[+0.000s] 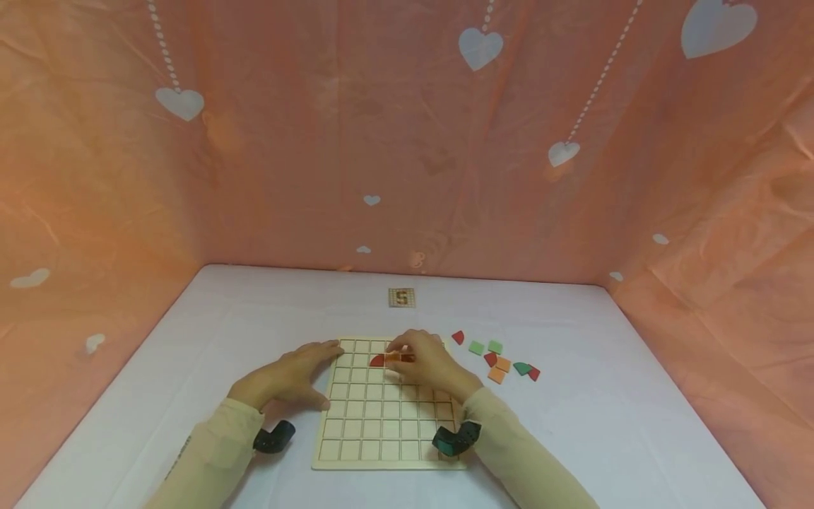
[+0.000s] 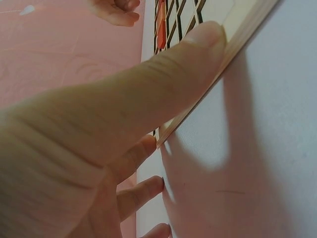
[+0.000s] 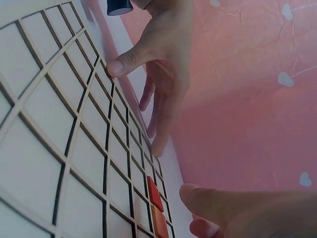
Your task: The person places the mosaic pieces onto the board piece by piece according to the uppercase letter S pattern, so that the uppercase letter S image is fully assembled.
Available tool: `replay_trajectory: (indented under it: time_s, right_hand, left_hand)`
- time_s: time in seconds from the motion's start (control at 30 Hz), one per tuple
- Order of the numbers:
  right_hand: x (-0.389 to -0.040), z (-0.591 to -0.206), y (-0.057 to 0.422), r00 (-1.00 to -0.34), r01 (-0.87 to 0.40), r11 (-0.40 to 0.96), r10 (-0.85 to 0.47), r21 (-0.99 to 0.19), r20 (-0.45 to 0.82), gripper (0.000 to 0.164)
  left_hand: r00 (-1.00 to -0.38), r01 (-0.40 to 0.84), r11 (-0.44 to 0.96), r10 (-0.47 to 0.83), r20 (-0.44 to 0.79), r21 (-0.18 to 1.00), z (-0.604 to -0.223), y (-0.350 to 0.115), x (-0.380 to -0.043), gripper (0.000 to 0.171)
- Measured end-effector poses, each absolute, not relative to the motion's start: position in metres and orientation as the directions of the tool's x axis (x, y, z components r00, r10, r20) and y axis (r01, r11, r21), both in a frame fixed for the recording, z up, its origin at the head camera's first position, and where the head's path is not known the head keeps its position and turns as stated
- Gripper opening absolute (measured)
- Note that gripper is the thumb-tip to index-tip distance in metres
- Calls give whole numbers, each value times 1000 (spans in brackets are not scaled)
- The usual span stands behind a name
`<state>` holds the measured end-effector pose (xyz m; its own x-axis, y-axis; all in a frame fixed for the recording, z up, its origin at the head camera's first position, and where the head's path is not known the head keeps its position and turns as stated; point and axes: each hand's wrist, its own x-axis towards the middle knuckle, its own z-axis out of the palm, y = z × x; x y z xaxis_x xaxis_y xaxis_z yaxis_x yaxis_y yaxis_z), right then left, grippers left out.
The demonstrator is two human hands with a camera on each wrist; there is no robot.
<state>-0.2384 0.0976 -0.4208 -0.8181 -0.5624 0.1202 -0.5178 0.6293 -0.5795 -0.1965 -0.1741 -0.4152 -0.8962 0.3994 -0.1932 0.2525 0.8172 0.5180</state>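
A pale wooden grid board (image 1: 350,448) lies on the table. The left hand (image 1: 287,375) rests along its left side, thumb (image 2: 205,42) on the edge and fingers spread. Over the board's upper part is the right hand (image 1: 432,362), its thumb and fingers bent above the tiles and apart from them in the right wrist view. A red quarter-round tile (image 1: 377,360) sits in a cell of an upper row, with an orange tile (image 3: 159,222) in the cell beside it. Between the right thumb and fingers a dark red patch shows on the board, partly hidden.
Right of the board lie several loose tiles, among them a red quarter-round (image 1: 458,337), a light green square (image 1: 476,348), an orange square (image 1: 497,375) and a dark green piece (image 1: 522,368). Behind the board is a small patterned card (image 1: 402,297). Pink cloth with hearts surrounds the table.
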Motion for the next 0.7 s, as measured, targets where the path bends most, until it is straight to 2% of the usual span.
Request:
replay_trajectory:
  time_s: [0.47, 0.7]
  right_hand:
    - [-232, -421, 119, -828, -535, 642, -528, -550, 189, 19]
    - [-231, -414, 131, -836, -514, 612, -514, -601, 191, 22]
  left_hand:
    - [-897, 251, 820, 397, -195, 514, -416, -174, -197, 95]
    - [-900, 240, 824, 387, -202, 513, -415, -173, -197, 95]
